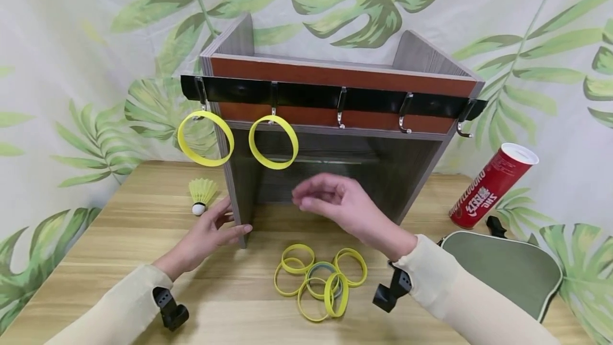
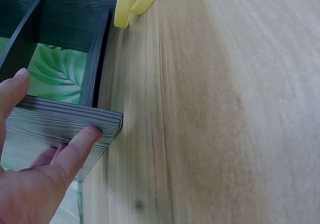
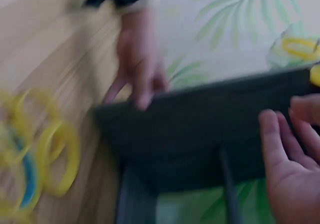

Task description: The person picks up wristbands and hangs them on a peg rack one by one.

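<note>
My left hand (image 1: 206,236) grips the lower front edge of the grey wooden shelf's side panel (image 2: 65,116), thumb on one face and fingers on the other. My right hand (image 1: 342,204), holding nothing, hovers before the shelf opening with its fingers loosely bent. Above it runs a black hook rail (image 1: 306,95) with several metal hooks. One yellow wristband-like ring (image 1: 230,145) hangs from the leftmost hook, and another yellow ring (image 1: 295,145) from the second. On the table below lies a loose pile of yellow rings (image 1: 328,294) with a blue-green ring (image 1: 320,265) among them.
Left of the shelf lies a yellow shuttlecock (image 1: 202,193) on the wooden table (image 1: 119,217). At the right stands a tilted-looking red can (image 1: 490,188) with a white lid. A green zip case (image 1: 503,270) lies near the right forearm. Leaf-print cloth (image 1: 119,41) hangs behind.
</note>
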`<action>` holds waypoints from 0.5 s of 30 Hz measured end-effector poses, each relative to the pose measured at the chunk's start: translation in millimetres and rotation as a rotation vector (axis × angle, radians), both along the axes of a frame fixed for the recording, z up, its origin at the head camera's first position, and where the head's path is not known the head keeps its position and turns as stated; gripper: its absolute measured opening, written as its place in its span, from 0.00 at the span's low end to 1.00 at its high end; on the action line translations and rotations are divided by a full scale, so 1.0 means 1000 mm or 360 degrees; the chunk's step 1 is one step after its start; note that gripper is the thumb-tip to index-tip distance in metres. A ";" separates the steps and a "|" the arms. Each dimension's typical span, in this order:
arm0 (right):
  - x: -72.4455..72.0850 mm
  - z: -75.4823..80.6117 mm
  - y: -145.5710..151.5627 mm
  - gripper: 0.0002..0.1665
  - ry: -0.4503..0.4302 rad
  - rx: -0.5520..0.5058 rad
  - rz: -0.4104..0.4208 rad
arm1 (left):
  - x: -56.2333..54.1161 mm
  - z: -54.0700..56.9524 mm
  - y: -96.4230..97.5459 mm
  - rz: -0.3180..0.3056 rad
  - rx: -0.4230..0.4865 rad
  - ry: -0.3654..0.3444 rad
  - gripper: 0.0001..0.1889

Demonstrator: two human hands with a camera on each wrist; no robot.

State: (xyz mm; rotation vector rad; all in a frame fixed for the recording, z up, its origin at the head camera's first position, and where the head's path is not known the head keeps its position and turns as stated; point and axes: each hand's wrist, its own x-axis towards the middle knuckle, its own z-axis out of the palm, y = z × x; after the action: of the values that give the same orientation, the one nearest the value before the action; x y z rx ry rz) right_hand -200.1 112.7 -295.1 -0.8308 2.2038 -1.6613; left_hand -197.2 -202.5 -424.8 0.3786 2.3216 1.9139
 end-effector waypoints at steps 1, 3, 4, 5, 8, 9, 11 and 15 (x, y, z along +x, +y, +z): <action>-0.001 -0.005 0.007 0.13 0.0025 0.0077 0.0035 | 0.000 0.000 0.001 -0.0001 0.0005 -0.0006 0.41; -0.004 -0.016 0.019 0.12 0.0097 0.0221 0.0118 | -0.001 -0.001 0.001 0.0005 0.0010 -0.0008 0.40; -0.006 -0.022 0.026 0.11 0.0141 0.0280 0.0164 | -0.001 -0.001 0.002 0.0010 0.0010 -0.0006 0.40; -0.007 -0.027 0.031 0.11 0.0181 0.0336 0.0208 | -0.001 -0.001 0.002 0.0017 0.0006 -0.0001 0.40; -0.010 -0.042 0.047 0.10 0.0239 0.0481 0.0312 | -0.002 -0.001 0.001 0.0031 -0.0011 0.0008 0.39; -0.010 -0.047 0.051 0.10 0.0230 0.0520 0.0340 | -0.002 -0.001 0.001 0.0034 -0.0014 0.0007 0.39; -0.009 -0.056 0.058 0.10 0.0202 0.0578 0.0384 | -0.001 -0.001 0.000 0.0032 -0.0021 0.0002 0.38; -0.007 -0.073 0.068 0.11 0.0111 0.0602 0.0413 | -0.001 0.000 0.001 0.0019 -0.0023 0.0003 0.38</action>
State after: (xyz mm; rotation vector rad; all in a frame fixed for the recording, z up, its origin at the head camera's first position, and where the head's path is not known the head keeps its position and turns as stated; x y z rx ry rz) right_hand -206.8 180.3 -367.9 -1.0232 2.2398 -1.0681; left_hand -198.3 -201.7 -425.1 0.3657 2.3425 1.9021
